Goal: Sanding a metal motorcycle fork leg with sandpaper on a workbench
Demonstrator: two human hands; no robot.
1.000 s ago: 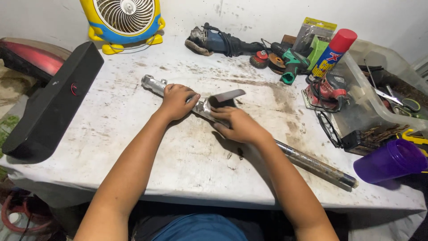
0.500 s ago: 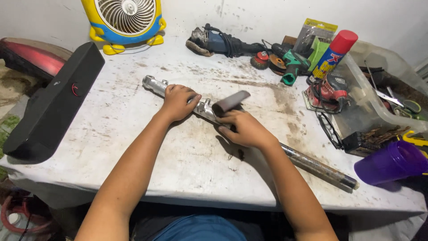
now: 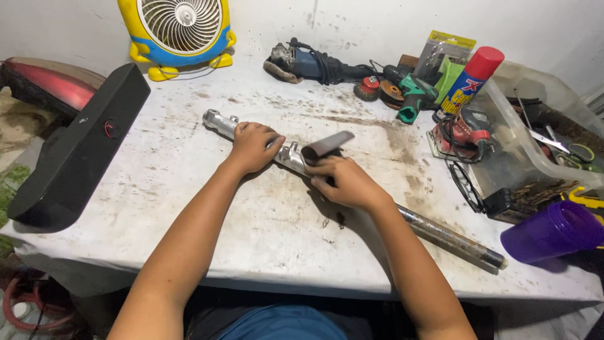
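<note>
A long metal tube (image 3: 440,236), silver at its far-left end and rusty towards the near right, lies diagonally on the stained white table (image 3: 189,208). My left hand (image 3: 253,146) grips the tube near its silver end. My right hand (image 3: 345,182) presses a curled strip of dark sandpaper (image 3: 327,147) around the tube's middle. The part of the tube under both hands is hidden.
A black speaker bar (image 3: 78,151) lies along the left edge. A yellow and blue fan (image 3: 179,31) stands at the back. An angle grinder (image 3: 308,63), a red-capped spray can (image 3: 470,82), a clear tool bin (image 3: 535,145) and a purple cup (image 3: 550,232) crowd the right side.
My right hand has slid the sandpaper slightly along the tube. The left hand keeps its grip in the same place.
</note>
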